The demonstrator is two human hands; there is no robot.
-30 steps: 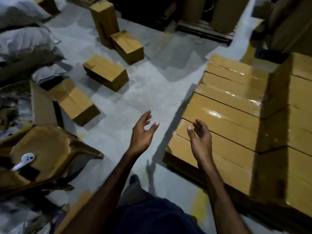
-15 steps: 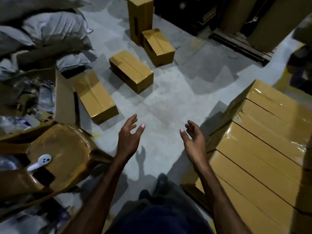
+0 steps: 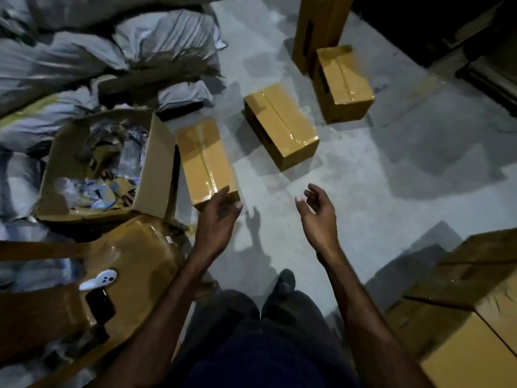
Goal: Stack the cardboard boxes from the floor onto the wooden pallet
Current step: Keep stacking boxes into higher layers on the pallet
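The nearest cardboard box (image 3: 206, 161) is lying flat on the grey floor (image 3: 377, 175), its taped top facing up, just ahead of the left hand (image 3: 216, 224). That hand is reaching out with fingers straight and spread, the fingertips overlapping the box's near corner; whether they are touching it I cannot tell. The right hand (image 3: 319, 217) is hovering beside it over bare floor, fingers loosely curled and holding nothing, well apart from any box. Further out from the hands, a second box (image 3: 281, 126) is lying at an angle, a third box (image 3: 343, 82) is sitting beyond it, and a tall box (image 3: 319, 29) is standing upright just behind that one. To the left of the left hand, an open carton (image 3: 159, 161) is holding scraps, with grey sacks (image 3: 112, 51) piled beyond it. Near the right forearm, stacked boxes (image 3: 470, 303) are showing at the frame's edge.
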